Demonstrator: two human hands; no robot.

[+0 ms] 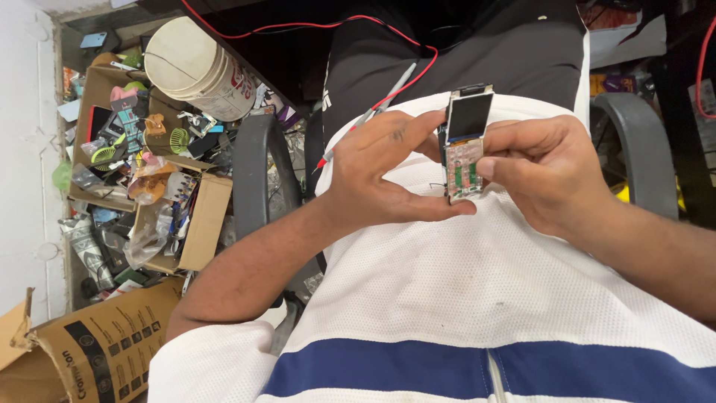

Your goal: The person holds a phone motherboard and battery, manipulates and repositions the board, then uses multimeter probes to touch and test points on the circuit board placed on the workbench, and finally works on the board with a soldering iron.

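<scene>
Both hands pinched a bare phone circuit board [465,145] upright between them. The left hand [380,168] gripped its lower left edge, the right hand [544,172] its right edge, fingers closed tight.

The lower end of the small circuit board [465,160] lay hidden behind the thumb of the left hand [380,168], and its right edge behind the fingers [514,149] of the right hand [548,175]; the back of the board could not be seen; the red wire [418,71] ran toward twelve o'clock and was cut off by the top edge; the probe [377,108] vanished behind the left hand; both forearms were cut off, the right at three o'clock; at nine o'clock, the clutter in the cardboard box [205,224] was too small and jumbled to tell apart; the brown carton [97,347] at seven o'clock was cut by the bottom edge.
</scene>
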